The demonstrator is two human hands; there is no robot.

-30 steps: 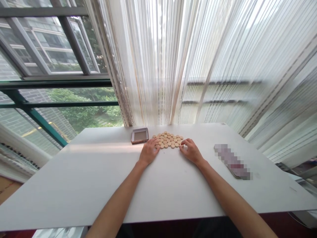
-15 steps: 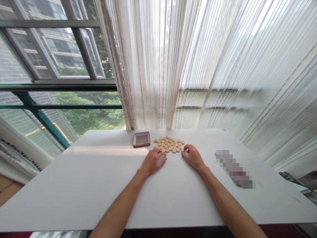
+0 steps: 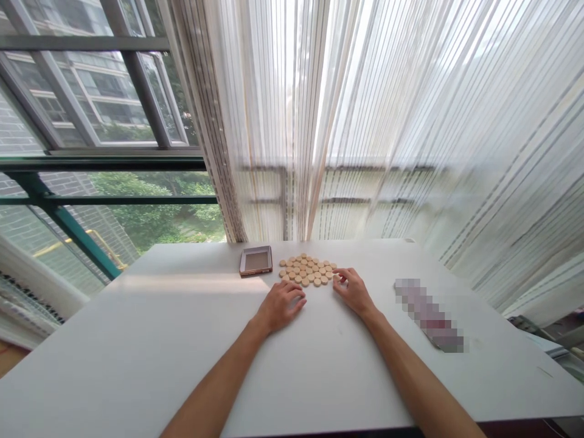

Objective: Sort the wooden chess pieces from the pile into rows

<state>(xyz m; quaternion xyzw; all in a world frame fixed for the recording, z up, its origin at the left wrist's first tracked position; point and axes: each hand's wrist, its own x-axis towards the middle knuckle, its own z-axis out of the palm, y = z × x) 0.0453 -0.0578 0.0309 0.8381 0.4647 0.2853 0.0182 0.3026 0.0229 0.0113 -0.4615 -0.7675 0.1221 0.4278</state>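
On the smooth white tabletop (image 3: 337, 371), my left hand (image 3: 279, 307) arches with fingers loosely curled, thumb apart. To the right lies a long, pixelated thing (image 3: 429, 315), its surface unreadable. My right hand (image 3: 354, 293) bends its fingers at the edge of the round, wood-toned discs (image 3: 309, 271); I cannot tell whether they pinch one. Left of these sits a shallow rectangular box (image 3: 256, 261), then a sheer, striped curtain (image 3: 347, 121).

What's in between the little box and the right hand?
Lots of round tan discs lie there, as the head view shows: they spread from just beside the box to the right hand.
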